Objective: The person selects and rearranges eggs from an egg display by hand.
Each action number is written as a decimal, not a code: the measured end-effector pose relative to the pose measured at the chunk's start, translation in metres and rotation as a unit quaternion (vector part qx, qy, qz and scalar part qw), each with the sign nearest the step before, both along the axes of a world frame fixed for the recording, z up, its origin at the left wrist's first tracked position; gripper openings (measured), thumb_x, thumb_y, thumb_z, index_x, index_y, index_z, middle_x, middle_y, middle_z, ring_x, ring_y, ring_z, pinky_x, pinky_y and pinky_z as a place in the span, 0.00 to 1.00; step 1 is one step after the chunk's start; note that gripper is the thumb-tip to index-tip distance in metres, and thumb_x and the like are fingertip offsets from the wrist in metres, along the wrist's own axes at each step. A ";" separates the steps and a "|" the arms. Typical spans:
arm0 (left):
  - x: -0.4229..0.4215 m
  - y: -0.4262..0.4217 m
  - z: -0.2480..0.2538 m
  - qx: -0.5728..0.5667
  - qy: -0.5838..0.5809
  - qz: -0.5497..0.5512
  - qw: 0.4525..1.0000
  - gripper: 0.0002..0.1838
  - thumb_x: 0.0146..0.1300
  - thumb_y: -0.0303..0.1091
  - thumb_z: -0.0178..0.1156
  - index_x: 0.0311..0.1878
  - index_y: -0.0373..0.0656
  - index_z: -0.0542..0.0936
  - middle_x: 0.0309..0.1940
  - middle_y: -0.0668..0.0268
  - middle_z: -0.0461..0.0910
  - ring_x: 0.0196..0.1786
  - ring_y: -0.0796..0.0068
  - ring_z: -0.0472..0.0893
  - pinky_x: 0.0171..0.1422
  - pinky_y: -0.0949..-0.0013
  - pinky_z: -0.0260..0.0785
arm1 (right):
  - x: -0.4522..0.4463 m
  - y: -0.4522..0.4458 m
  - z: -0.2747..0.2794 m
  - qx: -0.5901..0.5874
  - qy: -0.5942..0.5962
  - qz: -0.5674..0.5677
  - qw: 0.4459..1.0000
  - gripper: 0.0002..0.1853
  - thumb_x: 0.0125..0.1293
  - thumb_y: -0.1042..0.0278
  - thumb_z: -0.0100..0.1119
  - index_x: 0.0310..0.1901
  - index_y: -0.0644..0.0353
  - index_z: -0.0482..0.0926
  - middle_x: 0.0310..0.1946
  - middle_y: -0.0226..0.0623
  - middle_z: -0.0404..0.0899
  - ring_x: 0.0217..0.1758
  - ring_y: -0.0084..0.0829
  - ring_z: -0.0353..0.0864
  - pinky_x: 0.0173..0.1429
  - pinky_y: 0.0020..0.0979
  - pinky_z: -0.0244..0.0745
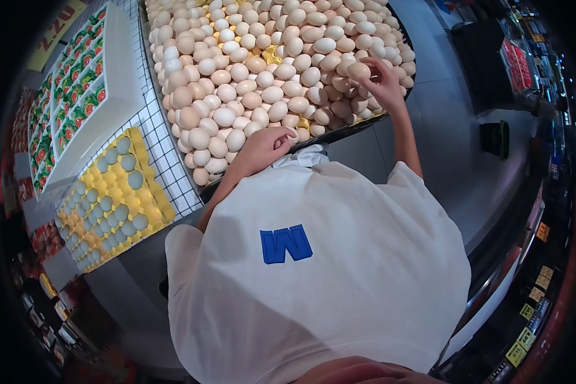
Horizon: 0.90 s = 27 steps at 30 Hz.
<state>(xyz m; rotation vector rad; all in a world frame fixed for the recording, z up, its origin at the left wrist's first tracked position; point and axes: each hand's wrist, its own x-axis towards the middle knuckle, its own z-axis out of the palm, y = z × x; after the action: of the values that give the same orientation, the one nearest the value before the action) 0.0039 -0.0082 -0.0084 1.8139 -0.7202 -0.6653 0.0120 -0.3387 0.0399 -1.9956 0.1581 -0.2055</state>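
A big heap of brown and cream eggs [275,94] fills a black-edged display in front of me. At the right side of the heap, my right hand [384,85] pinches a brown egg [357,71] between thumb and fingers. My left hand [267,150] rests by the near edge of the heap with its fingers curled in. Whatever those fingers hold, if anything, is hidden. Just beside it lies crumpled white material [303,155], possibly a plastic bag. Bits of yellow egg tray [272,55] show between the eggs.
To the left, a yellow tray [148,171] holds pale bluish-green eggs, and a white crate [111,83] holds green-and-red packs. White grid surface [153,121] lies between. Grey floor [438,128] and a black bin [494,139] are on the right, beside shelves with price tags [520,345].
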 end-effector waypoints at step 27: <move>-0.003 0.003 -0.001 0.000 -0.022 0.017 1.000 0.13 0.60 0.35 0.59 0.46 0.41 0.82 0.27 0.60 0.77 0.28 0.69 0.76 0.36 0.68 0.68 | 0.018 0.075 -0.025 -0.398 -0.161 0.194 0.882 0.14 0.48 0.74 0.65 0.40 0.57 0.79 0.36 0.34 0.77 0.43 0.38 0.74 0.49 0.36 0.74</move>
<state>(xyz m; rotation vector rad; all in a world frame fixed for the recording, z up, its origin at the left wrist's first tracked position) 0.0011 -0.0055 -0.0098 1.8417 -0.7178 -0.6048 0.0299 -0.2636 0.0148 -2.7071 -0.6378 -0.3801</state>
